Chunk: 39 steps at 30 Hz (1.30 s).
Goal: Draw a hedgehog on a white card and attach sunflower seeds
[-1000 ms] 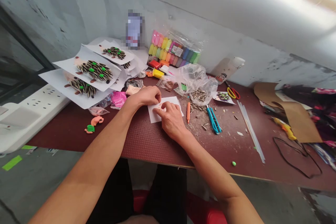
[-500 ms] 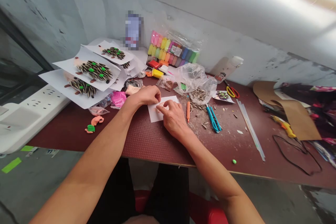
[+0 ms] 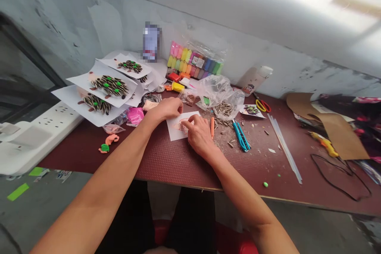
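Observation:
My left hand (image 3: 168, 108) rests curled over the top edge of a small white paper card (image 3: 175, 131), holding it against the table. My right hand (image 3: 199, 133) presses its fingertips on a flesh-pink clay shape (image 3: 184, 124) on that card. The fingers hide part of the shape. Just right of my right hand lie an orange clay stick (image 3: 212, 127) and a spill of striped sunflower seeds (image 3: 223, 123).
A dark red table (image 3: 178, 162) holds a blue craft knife (image 3: 240, 137), red-handled scissors (image 3: 262, 106), glue sticks (image 3: 284, 147), a clay pack (image 3: 193, 60) and papers bearing seed-covered clay hedgehogs (image 3: 110, 87). A white power strip (image 3: 41, 139) lies left.
My right fingertips have slid rightward across the clay shape on the card. The whole view has shifted slightly as my head moved. My left hand stays in place.

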Tool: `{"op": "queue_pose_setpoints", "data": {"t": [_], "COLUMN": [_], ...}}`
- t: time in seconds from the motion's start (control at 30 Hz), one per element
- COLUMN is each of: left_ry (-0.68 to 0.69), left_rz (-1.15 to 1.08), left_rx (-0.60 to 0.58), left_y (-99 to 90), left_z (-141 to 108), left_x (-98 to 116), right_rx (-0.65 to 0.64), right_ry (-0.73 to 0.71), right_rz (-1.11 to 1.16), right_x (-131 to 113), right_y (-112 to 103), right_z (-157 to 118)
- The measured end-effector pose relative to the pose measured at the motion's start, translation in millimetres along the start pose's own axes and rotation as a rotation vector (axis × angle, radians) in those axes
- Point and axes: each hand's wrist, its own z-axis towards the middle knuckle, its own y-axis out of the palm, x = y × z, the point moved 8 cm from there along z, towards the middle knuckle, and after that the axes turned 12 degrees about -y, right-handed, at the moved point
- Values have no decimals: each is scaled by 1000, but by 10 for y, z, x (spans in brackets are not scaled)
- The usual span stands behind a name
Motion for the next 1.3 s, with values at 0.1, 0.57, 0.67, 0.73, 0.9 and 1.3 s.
{"op": "queue_pose_setpoints", "data": {"t": [0.1,0.57,0.67,0.73,0.9,1.3], "left_ry": [-44,2,23,24,38,194], "left_rz": [6,54,72,82,127,-88], "left_rx": [88,-70,-97,-99,-107,-47], "left_y": [-36,38,45,48,58,7], "left_z": [18,26,-10,-19,3,125], "left_x": [-66,-113,-94,-78,-20,50], "right_rx": [15,73,71,69,75,-9], "right_ry": [10,42,25,23,28,-72], "right_rz": [9,4,10,18,69,14], "right_x": [16,18,6,10,40,53], "right_y": [-8,-115,-110,-101,-104,-220], "right_z": [-6,-75,-72,-69,-53,170]}}
